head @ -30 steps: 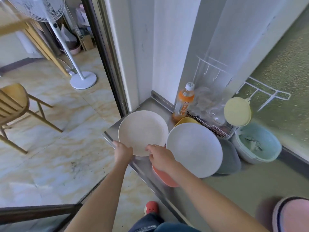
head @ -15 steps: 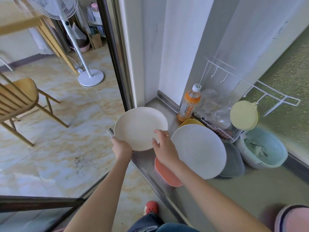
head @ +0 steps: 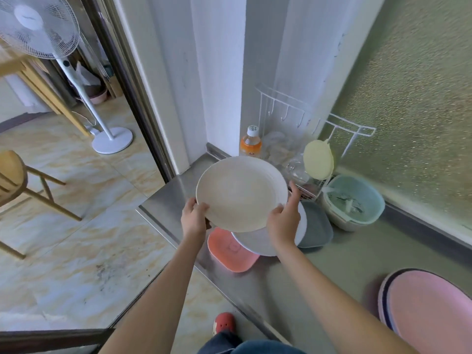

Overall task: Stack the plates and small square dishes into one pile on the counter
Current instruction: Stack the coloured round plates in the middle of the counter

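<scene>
Cream-coloured, the round plate [head: 241, 194] is now lifted off the counter [head: 339, 254] and shifted right, above the white plate [head: 258, 242], so stacking begins. The left hand [head: 194, 218] and right hand [head: 284, 221] grip its near rim. It faces up, tilted towards the person; being round, it has no long axis.

Brushed steel counter [head: 319, 274] – dull sheen; cream plate [head: 240, 192] matt; pink square dish [head: 229, 254] smooth plastic.

Operator body, head view
I see bare forearms without sleeves, blue denim trousers [head: 245, 344], and one red perforated clog [head: 223, 323].
</scene>
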Demonstrator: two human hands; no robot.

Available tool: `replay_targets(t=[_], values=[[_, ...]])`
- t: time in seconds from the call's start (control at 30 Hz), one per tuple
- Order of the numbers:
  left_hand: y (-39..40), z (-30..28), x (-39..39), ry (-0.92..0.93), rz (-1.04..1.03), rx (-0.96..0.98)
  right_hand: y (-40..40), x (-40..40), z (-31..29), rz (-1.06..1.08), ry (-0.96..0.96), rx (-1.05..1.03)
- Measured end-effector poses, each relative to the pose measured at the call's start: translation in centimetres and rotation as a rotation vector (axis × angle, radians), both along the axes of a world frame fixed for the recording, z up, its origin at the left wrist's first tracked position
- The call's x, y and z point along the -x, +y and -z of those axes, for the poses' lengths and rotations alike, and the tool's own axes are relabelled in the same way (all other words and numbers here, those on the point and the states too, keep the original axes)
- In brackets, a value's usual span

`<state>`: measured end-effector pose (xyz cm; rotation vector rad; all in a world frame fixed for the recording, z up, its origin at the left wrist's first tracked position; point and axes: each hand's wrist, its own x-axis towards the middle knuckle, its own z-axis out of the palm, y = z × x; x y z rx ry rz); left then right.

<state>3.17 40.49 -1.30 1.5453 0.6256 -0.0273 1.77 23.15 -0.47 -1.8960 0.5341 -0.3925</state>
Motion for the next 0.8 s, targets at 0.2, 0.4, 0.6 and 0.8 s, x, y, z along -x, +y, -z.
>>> replay_targets(t=[0.2,0.4,0.6,0.8], values=[[-8.3,0.0,2.9,0.005,0.226,-0.112,-10.0,5.8,0.9,0.119,0.001,0.039],[-19.3,1.6,7.8,-0.087,0.526,-0.500,-21.8,13.8,2.5,0.240,0.146,0.137],[-29.0,2.4,12.6,-0.101,0.868,-0.649,-31.0,22.4,3.2,0.282,0.269,0.336],[-35.1,3.1,16.9,-0.030,1.081,-0.854,-36.1,28.0,5.8,0.342,0.511,0.443]])
